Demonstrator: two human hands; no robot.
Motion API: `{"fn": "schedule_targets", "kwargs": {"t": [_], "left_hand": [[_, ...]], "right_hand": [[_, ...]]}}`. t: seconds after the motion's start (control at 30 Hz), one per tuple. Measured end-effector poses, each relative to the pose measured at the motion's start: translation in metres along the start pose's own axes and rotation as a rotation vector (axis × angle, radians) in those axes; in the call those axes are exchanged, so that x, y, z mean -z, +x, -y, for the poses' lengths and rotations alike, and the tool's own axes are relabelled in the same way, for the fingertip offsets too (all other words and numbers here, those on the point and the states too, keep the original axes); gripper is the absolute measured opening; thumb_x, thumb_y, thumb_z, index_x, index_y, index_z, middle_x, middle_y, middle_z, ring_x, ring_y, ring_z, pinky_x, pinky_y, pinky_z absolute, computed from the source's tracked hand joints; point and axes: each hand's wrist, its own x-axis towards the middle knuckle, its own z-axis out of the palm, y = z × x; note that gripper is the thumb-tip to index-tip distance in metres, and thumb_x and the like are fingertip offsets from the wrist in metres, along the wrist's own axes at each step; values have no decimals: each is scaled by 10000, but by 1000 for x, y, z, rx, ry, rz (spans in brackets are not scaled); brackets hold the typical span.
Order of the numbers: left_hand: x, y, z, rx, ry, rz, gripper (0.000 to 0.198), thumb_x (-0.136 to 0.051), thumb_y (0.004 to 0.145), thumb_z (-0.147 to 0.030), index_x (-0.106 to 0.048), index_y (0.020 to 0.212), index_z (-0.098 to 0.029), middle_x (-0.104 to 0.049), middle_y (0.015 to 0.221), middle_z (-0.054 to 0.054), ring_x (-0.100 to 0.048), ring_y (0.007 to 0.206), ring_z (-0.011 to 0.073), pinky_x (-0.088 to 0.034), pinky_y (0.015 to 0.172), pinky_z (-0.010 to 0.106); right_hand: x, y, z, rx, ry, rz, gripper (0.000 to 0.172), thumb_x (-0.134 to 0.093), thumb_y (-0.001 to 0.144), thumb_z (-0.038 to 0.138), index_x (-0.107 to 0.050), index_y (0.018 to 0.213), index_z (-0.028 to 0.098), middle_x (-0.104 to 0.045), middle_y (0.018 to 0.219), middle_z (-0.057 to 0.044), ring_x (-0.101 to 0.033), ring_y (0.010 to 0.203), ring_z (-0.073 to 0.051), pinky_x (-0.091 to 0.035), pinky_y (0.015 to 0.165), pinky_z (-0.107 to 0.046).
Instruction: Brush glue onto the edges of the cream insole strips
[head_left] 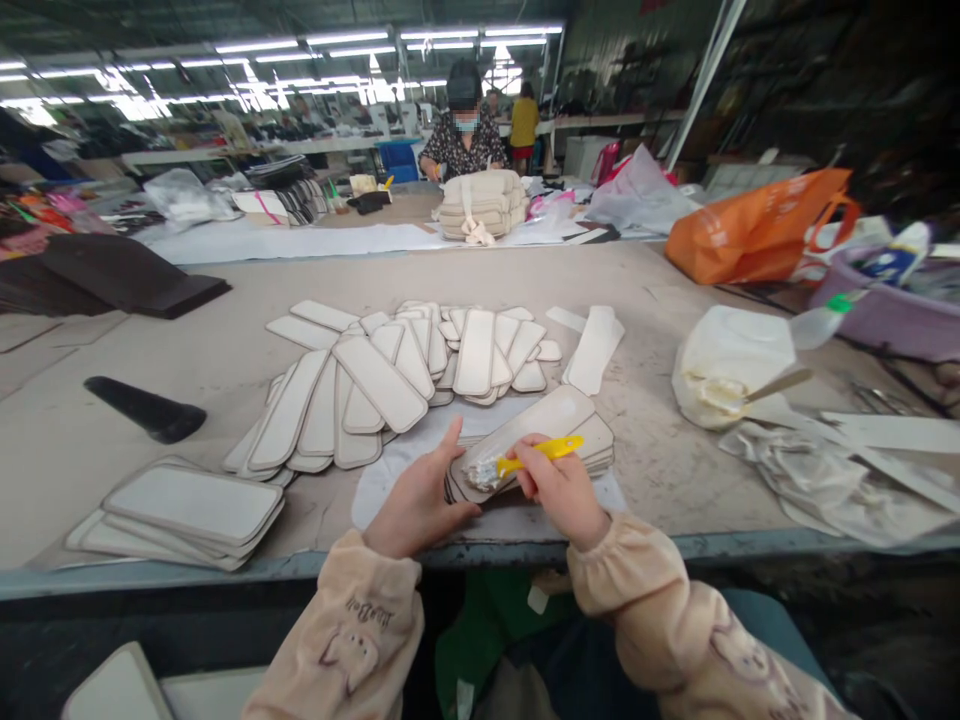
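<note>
My right hand is closed around a yellow-handled brush. Its bristles, coated in white paste, press on the left end of a long pale panel with rounded corners. That panel lies aslant on top of a small stack of similar panels. My left hand rests at the stack's left end, thumb raised and apart from the fingers, which are partly hidden. Beyond the hands, many more pale panels lie fanned out and overlapping on the table.
A cut-open white jug holding white paste and a flat stick stands right. Farther right are an orange bag and a purple basin. At left lie a black tapered object and another panel stack. A person sits opposite.
</note>
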Motion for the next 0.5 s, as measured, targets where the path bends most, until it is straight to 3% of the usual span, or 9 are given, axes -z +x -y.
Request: {"fn": "schedule_targets", "kwargs": {"t": [0.2, 0.37, 0.5], "left_hand": [[-2, 1, -4, -6, 24, 4, 1107, -718, 681, -303, -28, 1541, -197, -583, 1320, 113, -553, 1188, 293, -425, 1000, 416], [-9, 5, -7, 16, 81, -34, 1019, -689, 720, -373, -108, 1537, -189, -614, 1269, 121, -560, 1178, 302, -429, 991, 438], [-9, 5, -11, 19, 116, -26, 975, -664, 740, -348, -120, 1535, -200, -611, 1281, 119, -561, 1186, 291, -434, 988, 426]], "right_hand": [[0, -4, 4, 22, -57, 33, 226, -456, 890, 325, -574, 753, 190, -428, 414, 84, -415, 432, -93, -364, 527, -230], [-2, -6, 2, 36, -70, 21, 211, -451, 889, 316, -588, 779, 199, -441, 434, 80, -438, 439, -102, -369, 505, -228], [17, -3, 6, 71, -161, 10, 223, -438, 891, 314, -596, 781, 202, -463, 445, 74, -481, 468, -112, -413, 564, -238]]}}
